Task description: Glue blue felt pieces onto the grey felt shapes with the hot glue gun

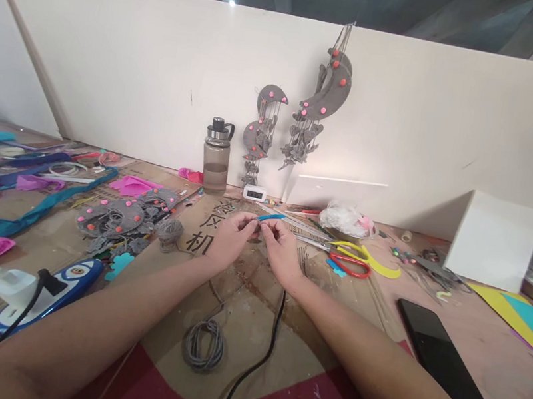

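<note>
Close together over the middle of the cardboard, my left hand (pixel 234 235) and my right hand (pixel 281 249) are both closed, thumbs and fingertips pinching. A small blue strip (pixel 272 216) shows at the fingertips; its far end sticks out above my right hand. Exactly what lies between the fingers is partly hidden. Below them rests a coil of grey yarn (pixel 205 345), with a strand running up toward the hands. A black cable (pixel 268 348) passes beneath my right wrist. Left of my left hand sits a grey yarn ball (pixel 170 234).
Red-handled scissors (pixel 354 267) and yellow-handled scissors (pixel 364 252) lie right of the hands, with a black phone (pixel 443 362) nearer. Grey felt pieces with pink dots (pixel 122 217) and a power strip (pixel 74 280) are left. Behind stand a bottle (pixel 215 164) and hanging moon ornaments (pixel 331 92).
</note>
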Demonstrator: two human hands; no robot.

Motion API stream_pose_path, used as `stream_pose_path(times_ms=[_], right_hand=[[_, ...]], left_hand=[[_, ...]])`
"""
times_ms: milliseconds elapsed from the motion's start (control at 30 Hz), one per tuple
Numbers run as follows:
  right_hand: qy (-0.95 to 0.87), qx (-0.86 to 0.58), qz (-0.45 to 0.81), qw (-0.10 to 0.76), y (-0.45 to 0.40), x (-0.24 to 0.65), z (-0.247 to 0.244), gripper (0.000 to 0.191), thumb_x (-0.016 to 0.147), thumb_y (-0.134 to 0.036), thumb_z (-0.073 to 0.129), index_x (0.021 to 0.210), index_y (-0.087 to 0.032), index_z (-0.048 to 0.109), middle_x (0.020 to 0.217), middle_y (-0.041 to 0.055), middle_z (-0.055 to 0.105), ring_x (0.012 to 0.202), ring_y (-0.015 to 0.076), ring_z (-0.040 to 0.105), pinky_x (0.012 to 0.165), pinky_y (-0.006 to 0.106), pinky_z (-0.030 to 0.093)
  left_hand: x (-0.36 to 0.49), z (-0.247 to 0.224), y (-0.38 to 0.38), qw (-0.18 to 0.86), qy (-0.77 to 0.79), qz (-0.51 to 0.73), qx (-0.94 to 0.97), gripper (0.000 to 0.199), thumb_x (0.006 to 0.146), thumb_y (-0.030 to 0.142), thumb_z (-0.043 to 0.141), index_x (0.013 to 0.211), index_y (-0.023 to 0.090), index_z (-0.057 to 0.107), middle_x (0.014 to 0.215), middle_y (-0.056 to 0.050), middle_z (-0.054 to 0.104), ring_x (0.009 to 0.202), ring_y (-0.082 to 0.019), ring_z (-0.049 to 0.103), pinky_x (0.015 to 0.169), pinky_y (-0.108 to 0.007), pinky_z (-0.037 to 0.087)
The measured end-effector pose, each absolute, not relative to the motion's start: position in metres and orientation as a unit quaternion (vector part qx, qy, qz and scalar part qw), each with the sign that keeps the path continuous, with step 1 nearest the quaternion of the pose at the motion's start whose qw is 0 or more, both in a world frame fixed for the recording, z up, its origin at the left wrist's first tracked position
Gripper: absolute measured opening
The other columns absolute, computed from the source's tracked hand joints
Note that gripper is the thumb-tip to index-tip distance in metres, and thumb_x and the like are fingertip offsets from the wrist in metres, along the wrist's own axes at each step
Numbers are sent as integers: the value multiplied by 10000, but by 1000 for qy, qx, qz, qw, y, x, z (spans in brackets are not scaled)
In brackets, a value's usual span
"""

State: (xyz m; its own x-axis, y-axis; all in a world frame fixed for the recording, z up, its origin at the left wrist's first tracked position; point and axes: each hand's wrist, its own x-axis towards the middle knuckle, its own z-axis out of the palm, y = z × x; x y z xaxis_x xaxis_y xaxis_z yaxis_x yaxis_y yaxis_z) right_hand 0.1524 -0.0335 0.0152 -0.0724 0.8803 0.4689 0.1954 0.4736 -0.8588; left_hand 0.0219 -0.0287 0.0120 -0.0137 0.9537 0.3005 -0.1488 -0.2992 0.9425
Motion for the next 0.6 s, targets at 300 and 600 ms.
stream_pose_path(times_ms=[300, 600], right_hand=[[-635, -420, 327, 559, -35, 153, 19, 197, 823, -389, 536, 742, -213, 572, 693, -16, 559, 640, 137, 459, 644, 269, 375], [-669, -406, 302, 545, -36, 152, 19, 182, 873, -344, 488, 796, -208, 582, 753, 1, 591, 700, 147, 514, 692, 274, 403]], left_hand=[[23, 10, -28, 480, 355, 610, 521, 202, 751, 306, 685, 895, 166, 662, 864, -26, 679, 827, -154, 653, 822, -341, 564], [23, 15, -28, 514, 338, 625, 480, 247, 698, 320, 742, 864, 151, 675, 846, -23, 693, 806, -147, 657, 866, -366, 552]])
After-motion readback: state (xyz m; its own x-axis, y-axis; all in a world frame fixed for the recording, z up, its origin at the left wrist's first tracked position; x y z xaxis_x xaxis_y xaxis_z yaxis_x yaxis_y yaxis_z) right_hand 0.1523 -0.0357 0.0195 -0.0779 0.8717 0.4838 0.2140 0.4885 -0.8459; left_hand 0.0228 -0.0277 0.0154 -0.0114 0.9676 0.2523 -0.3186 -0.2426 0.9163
